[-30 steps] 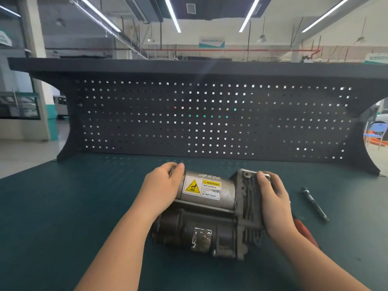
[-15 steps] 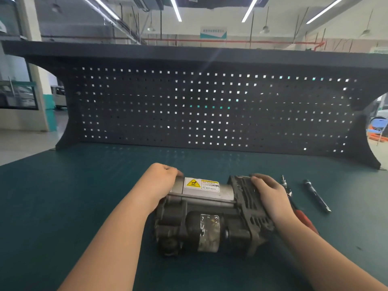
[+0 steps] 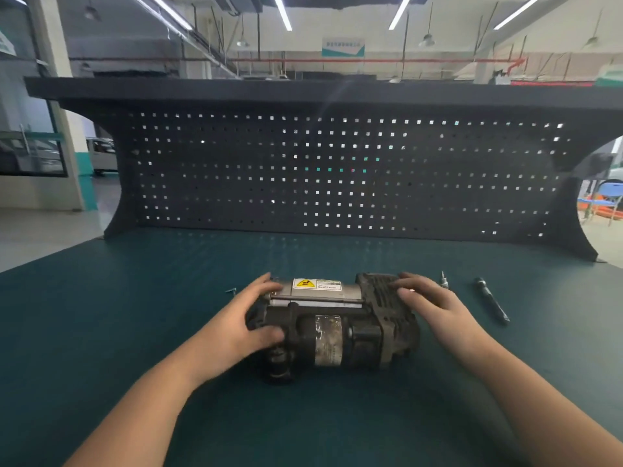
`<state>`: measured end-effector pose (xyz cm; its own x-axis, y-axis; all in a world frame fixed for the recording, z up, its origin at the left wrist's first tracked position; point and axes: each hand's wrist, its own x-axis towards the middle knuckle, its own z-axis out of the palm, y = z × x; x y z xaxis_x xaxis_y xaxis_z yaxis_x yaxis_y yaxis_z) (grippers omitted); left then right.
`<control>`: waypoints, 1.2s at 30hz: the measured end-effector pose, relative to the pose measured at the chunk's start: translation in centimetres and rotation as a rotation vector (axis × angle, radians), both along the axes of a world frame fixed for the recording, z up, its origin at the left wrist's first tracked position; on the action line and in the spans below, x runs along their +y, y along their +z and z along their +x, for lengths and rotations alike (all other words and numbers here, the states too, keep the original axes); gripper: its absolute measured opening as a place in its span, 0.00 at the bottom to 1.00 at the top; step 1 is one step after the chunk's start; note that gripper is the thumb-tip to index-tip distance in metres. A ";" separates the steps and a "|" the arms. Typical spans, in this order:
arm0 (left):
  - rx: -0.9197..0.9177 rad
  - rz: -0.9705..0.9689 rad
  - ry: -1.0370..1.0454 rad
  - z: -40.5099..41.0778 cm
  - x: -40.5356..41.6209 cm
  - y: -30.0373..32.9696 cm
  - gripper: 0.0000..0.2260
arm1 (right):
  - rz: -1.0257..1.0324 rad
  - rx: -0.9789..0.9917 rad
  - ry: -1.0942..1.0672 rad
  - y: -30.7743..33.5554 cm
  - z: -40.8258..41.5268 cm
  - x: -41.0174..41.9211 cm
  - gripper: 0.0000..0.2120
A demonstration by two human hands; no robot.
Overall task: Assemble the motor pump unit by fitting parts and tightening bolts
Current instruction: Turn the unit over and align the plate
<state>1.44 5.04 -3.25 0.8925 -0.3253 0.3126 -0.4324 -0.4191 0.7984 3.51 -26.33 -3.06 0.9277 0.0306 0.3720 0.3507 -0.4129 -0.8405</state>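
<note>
The motor pump [image 3: 333, 326] lies mid-tabletop [image 3: 101, 315], long axis running 9 to 3 o'clock, finned end toward 3. Left hand [image 3: 242, 323] cups its 9 o'clock end, thumb beneath, seemingly gripping; right hand [image 3: 428, 303] rests spread-fingered on the finned end. A bolt [image 3: 490, 299] lies at 3 o'clock.
</note>
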 end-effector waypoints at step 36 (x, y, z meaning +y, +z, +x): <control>-0.170 0.018 0.627 -4.3 -4.3 4.3 0.17 | 0.198 0.315 -0.124 3.9 -4.3 -0.1 0.28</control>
<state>-2.84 0.71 1.03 0.8532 0.2347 0.4657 -0.2211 -0.6461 0.7306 -0.79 -26.46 0.79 0.9895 -0.1331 0.0556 0.0200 -0.2549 -0.9668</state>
